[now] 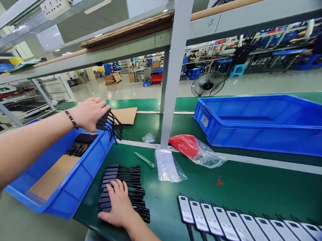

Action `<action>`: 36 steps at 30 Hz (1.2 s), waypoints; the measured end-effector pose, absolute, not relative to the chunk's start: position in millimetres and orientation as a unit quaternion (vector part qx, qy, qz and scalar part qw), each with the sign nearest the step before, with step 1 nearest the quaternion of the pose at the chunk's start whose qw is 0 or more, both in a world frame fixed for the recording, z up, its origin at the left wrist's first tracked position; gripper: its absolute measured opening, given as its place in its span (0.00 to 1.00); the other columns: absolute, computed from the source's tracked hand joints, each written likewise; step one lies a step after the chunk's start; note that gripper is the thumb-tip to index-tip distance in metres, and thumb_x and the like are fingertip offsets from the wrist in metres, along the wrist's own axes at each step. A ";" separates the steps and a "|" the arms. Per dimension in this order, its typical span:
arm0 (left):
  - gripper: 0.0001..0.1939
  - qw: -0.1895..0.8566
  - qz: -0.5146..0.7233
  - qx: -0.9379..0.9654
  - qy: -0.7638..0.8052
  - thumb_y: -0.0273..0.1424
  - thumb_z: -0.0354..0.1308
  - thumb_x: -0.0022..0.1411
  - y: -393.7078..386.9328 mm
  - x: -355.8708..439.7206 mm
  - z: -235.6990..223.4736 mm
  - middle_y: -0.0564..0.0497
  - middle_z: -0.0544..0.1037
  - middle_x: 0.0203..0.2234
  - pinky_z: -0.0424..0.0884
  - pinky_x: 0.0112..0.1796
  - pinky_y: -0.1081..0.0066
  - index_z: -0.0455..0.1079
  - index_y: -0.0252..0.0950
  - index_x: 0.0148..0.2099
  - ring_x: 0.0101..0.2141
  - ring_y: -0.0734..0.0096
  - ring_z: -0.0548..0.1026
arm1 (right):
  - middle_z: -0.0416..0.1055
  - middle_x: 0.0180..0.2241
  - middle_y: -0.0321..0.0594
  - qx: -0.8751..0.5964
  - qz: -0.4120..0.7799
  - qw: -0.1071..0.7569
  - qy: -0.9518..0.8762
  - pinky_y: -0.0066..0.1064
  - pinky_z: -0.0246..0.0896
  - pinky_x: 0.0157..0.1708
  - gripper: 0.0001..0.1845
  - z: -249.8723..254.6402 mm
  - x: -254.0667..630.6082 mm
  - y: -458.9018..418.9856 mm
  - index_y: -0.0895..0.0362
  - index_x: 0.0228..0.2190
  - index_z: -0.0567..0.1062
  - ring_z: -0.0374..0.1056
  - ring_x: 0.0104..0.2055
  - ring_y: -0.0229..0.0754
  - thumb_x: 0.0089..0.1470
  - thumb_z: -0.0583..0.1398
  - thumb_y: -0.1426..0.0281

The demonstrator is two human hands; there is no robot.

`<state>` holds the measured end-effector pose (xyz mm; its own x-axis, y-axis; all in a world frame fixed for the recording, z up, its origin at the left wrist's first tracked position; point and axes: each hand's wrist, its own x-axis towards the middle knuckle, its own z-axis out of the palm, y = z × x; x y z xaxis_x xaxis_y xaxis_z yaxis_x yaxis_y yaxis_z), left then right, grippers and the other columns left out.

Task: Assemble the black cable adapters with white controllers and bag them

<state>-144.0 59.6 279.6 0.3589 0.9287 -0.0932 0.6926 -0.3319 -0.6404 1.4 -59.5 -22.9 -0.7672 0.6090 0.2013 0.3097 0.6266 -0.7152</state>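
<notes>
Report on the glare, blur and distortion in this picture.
Head view: glints on the red plastic bag; head view: the blue bin at right looks stretched toward the frame edge; head view: the distant blue stool at upper right is soft and smeared, while the left hand and right hand look fairly crisp.

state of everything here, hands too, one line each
left hand: raised, gripping black corded pieces
right hand: spread, laid on black rows
black rows: side by side, cords out
left blue bin: open-topped, holding more black pieces and cardboard
right blue bin: open-topped
green cutter: lying flat, blade unclear
clear bag: lying down, red contents inside
white devices: side by side, faces up
fan: cannot tell if spinning
</notes>
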 end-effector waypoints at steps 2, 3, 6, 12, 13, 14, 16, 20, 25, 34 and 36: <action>0.42 0.241 0.223 -0.791 -0.517 0.36 0.60 0.35 72.6 -131.9 260.4 0.42 0.63 0.41 0.54 0.48 0.58 0.54 0.29 0.54 0.48 0.47 0.60 | 0.48 0.57 0.46 -0.259 0.345 0.222 -0.874 0.50 0.24 0.58 0.47 -21.1 2.6 -59.0 0.55 0.56 0.54 0.36 0.61 0.54 0.39 0.56 0.43; 0.42 0.230 0.216 -0.794 -0.520 0.35 0.60 0.34 77.4 -127.3 249.4 0.42 0.63 0.41 0.54 0.48 0.59 0.55 0.30 0.54 0.47 0.48 0.60 | 0.49 0.57 0.46 -0.259 0.345 0.226 -0.874 0.50 0.25 0.58 0.47 -20.2 3.1 -58.7 0.55 0.55 0.54 0.36 0.61 0.54 0.39 0.56 0.43; 0.43 0.194 0.196 -0.797 -0.537 0.36 0.62 0.33 85.3 -123.5 217.3 0.42 0.63 0.44 0.55 0.48 0.60 0.54 0.32 0.54 0.47 0.49 0.61 | 0.50 0.56 0.46 -0.259 0.344 0.237 -0.871 0.50 0.26 0.58 0.48 -18.1 4.5 -57.6 0.56 0.55 0.55 0.39 0.60 0.54 0.38 0.56 0.43; 0.42 0.158 0.232 -0.774 -0.568 0.35 0.64 0.28 91.8 -146.4 176.1 0.39 0.65 0.43 0.58 0.45 0.59 0.59 0.31 0.50 0.45 0.48 0.61 | 0.51 0.55 0.46 -0.257 0.336 0.249 -0.871 0.50 0.27 0.58 0.46 -17.4 6.1 -55.1 0.56 0.54 0.55 0.40 0.59 0.54 0.39 0.56 0.44; 0.40 0.157 0.236 -0.771 -0.570 0.34 0.64 0.27 93.8 -149.0 171.0 0.39 0.66 0.42 0.59 0.44 0.59 0.61 0.31 0.48 0.45 0.48 0.61 | 0.51 0.55 0.46 -0.257 0.335 0.249 -0.872 0.50 0.28 0.58 0.46 -18.3 6.2 -55.7 0.56 0.54 0.55 0.40 0.59 0.54 0.39 0.56 0.44; 0.39 0.156 0.239 -0.768 -0.573 0.32 0.64 0.27 96.0 -150.7 166.0 0.39 0.66 0.41 0.59 0.44 0.59 0.62 0.31 0.47 0.45 0.48 0.62 | 0.51 0.55 0.46 -0.256 0.333 0.249 -0.872 0.51 0.28 0.58 0.47 -19.3 6.0 -56.7 0.56 0.55 0.55 0.40 0.59 0.54 0.38 0.56 0.44; 0.37 0.154 0.242 -0.764 -0.579 0.31 0.64 0.27 100.9 -152.1 157.1 0.40 0.67 0.41 0.59 0.45 0.59 0.63 0.32 0.46 0.45 0.48 0.62 | 0.50 0.56 0.46 -0.248 0.329 0.253 -0.875 0.51 0.30 0.57 0.48 -20.7 4.4 -59.0 0.56 0.55 0.55 0.40 0.59 0.55 0.37 0.57 0.43; 0.38 0.149 0.231 -0.760 -0.589 0.31 0.64 0.26 109.4 -153.6 147.0 0.40 0.66 0.42 0.58 0.46 0.58 0.63 0.33 0.47 0.46 0.48 0.62 | 0.53 0.54 0.45 -0.316 0.275 0.297 -0.858 0.47 0.38 0.55 0.33 -13.9 -1.1 -46.0 0.55 0.50 0.63 0.45 0.57 0.53 0.46 0.55 0.50; 0.43 0.147 0.191 -0.758 -0.607 0.33 0.64 0.27 113.3 -160.9 146.7 0.38 0.65 0.44 0.57 0.46 0.58 0.60 0.32 0.51 0.47 0.48 0.61 | 0.63 0.45 0.50 -0.524 0.127 0.240 -0.807 0.39 0.47 0.50 0.12 3.6 13.9 34.6 0.60 0.36 0.72 0.56 0.50 0.48 0.53 0.50 0.75; 0.48 0.126 0.081 -0.721 -0.676 0.39 0.61 0.32 108.5 -174.8 124.5 0.38 0.61 0.49 0.55 0.48 0.58 0.50 0.33 0.57 0.51 0.46 0.57 | 0.69 0.36 0.55 -0.621 0.108 0.141 -0.764 0.35 0.55 0.39 0.13 -25.1 31.8 100.6 0.66 0.37 0.70 0.67 0.40 0.46 0.54 0.48 0.81; 0.48 0.112 0.064 -0.708 -0.694 0.40 0.61 0.34 105.1 -176.9 108.8 0.38 0.61 0.49 0.56 0.48 0.58 0.49 0.32 0.58 0.50 0.46 0.58 | 0.69 0.36 0.56 -0.634 0.109 0.132 -0.754 0.34 0.55 0.37 0.13 -28.1 31.7 100.4 0.66 0.38 0.69 0.67 0.40 0.46 0.54 0.48 0.81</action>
<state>-176.9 105.1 108.8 0.0276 0.9975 0.0650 0.9687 -0.0106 -0.2482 31.7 100.4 -28.1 -0.1604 0.9852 0.0606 0.9278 0.1714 -0.3315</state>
